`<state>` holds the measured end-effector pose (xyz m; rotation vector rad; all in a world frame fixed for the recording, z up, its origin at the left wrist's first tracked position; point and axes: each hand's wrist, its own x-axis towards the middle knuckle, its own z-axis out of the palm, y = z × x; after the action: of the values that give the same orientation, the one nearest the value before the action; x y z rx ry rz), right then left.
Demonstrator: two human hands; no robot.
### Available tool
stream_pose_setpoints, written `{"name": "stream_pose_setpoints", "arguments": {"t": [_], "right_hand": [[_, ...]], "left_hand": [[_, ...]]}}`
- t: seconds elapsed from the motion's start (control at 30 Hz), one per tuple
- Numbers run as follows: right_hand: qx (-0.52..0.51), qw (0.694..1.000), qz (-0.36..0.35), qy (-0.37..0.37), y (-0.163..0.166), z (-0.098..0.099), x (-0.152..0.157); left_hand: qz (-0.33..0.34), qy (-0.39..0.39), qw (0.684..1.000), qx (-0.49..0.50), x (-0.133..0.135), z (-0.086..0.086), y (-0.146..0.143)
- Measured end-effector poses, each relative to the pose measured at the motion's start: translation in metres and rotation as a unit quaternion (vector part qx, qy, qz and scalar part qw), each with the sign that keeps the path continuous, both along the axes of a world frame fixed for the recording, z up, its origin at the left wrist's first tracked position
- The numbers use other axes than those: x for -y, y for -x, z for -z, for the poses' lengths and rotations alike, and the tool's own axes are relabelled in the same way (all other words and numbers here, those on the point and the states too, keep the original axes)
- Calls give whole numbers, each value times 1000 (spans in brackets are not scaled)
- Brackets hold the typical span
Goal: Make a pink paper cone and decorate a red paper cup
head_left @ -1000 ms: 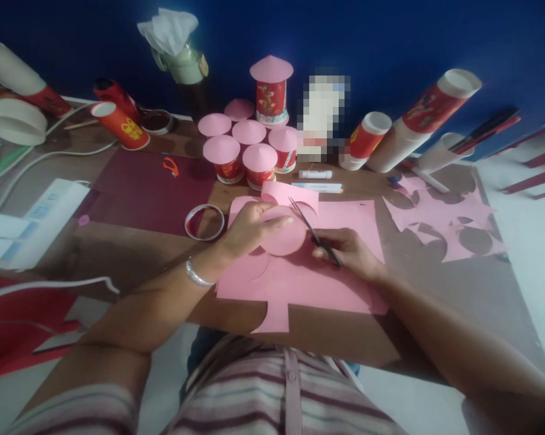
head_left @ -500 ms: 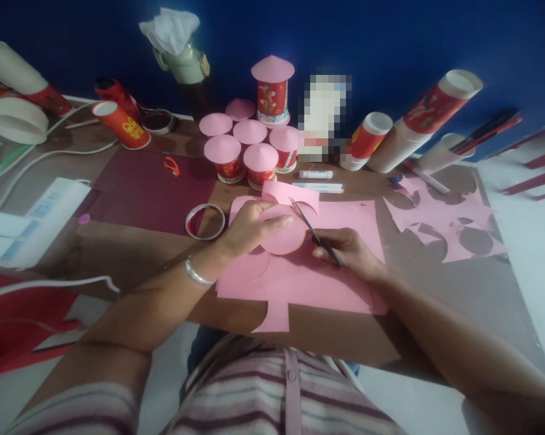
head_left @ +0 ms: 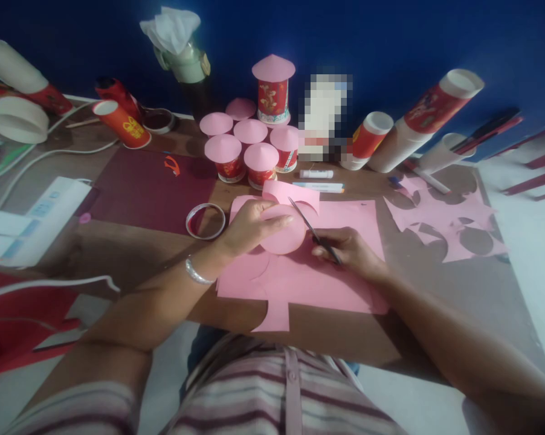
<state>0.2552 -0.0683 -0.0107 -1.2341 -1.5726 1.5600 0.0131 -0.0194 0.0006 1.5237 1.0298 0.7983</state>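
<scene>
My left hand (head_left: 254, 225) pinches a round-edged piece of pink paper (head_left: 283, 234), thumb on top and fingers underneath. In my right hand (head_left: 347, 252) are dark-handled scissors (head_left: 325, 244), their blades pointing up and to the left across the paper's right edge. A curled strip of the pink paper (head_left: 293, 193) rises behind the blades. Beneath both hands lie pink sheets (head_left: 340, 284), one with a curved cut at its lower edge.
Several red cups with pink cone tops (head_left: 261, 158) stand behind the paper. A tape roll (head_left: 205, 221) lies left, near a maroon sheet (head_left: 159, 196). Markers (head_left: 318, 187) lie behind the paper; pink scraps with round holes (head_left: 445, 220) are at right, paper tubes (head_left: 417, 130) behind.
Hardly anything differs. Both hands, the paper and the scissors keep nearly the same places, and the whole view has shifted very slightly.
</scene>
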Motion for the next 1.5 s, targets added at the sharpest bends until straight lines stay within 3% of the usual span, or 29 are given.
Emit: {"name": "stream_pose_setpoints", "arguments": {"t": [0.27,0.57,0.83,1.5], "right_hand": [[-36,996,36,68,-6,7,1],[-13,1000,-11,8,-6,5,-3],[10,999,-36,2,-5,3,-5],[54,996,-68,-35,-5,0,-7]], "left_hand": [[3,13,1000,-21,0,-6,3],[40,9,998,-39,-3,-3,6],[85,31,994,-56,-3,-7,6],[105,24,993,-47,-3,-2,6]]}}
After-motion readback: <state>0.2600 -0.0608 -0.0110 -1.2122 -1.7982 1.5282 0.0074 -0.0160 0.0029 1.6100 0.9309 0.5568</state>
